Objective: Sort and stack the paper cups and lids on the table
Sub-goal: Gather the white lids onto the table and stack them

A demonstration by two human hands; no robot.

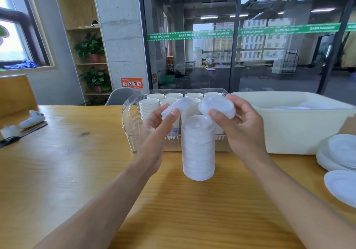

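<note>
A tall stack of white plastic lids (pixel 198 148) stands on the wooden table in front of a clear bin (pixel 131 125) that holds stacks of white paper cups (pixel 149 106). Above the stack, my left hand (pixel 156 129) pinches a small bunch of lids (pixel 176 105) tilted on edge. My right hand (pixel 240 125) grips another few lids (pixel 217 106) between thumb and fingers, just right of the stack's top.
A cream tub (pixel 300 129) with more lids inside stands at the right. Loose lid piles (pixel 339 152) lie at the table's right edge. A white controller (pixel 31 120) rests far left. A grey chair (pixel 121 95) is behind the table.
</note>
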